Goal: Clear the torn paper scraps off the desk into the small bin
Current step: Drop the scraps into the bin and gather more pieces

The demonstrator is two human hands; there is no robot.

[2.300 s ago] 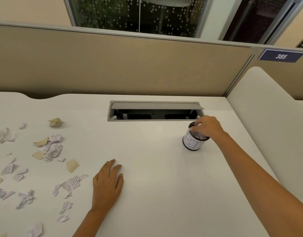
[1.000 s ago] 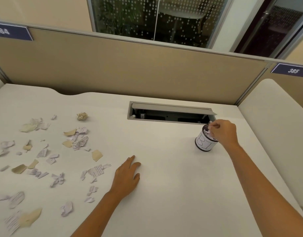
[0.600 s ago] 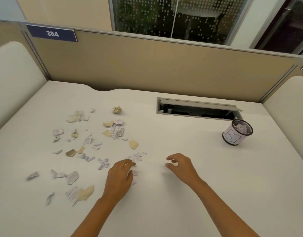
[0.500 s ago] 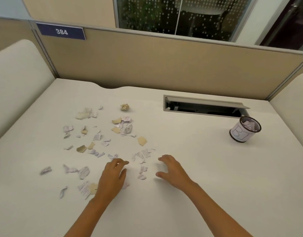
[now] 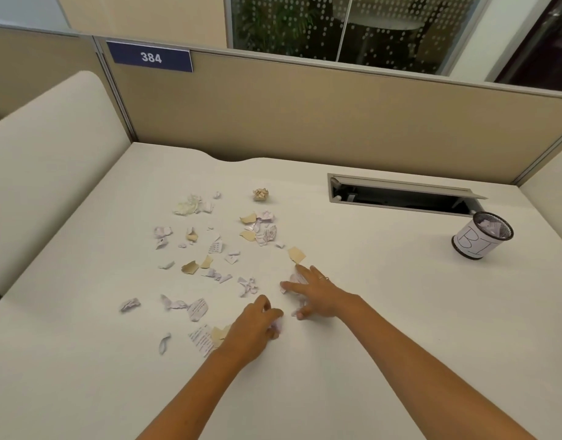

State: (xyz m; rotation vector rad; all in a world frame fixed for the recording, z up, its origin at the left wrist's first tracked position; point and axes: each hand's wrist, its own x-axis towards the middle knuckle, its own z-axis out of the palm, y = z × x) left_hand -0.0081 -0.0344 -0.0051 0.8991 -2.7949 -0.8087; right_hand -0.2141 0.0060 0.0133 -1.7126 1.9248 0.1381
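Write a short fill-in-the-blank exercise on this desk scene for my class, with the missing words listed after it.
1. The sign on the partition reads ____.
2. The small bin stands to the ____ of the paper scraps.
3. Both hands, the left hand and the right hand, rest on the ____.
4. The crumpled ball lies on the side of the scraps ____ from the person.

Missing words: 384; right; desk; farthest

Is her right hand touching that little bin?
Apart. The head view shows the right hand spread over scraps mid-desk, with bare desk between it and the bin.
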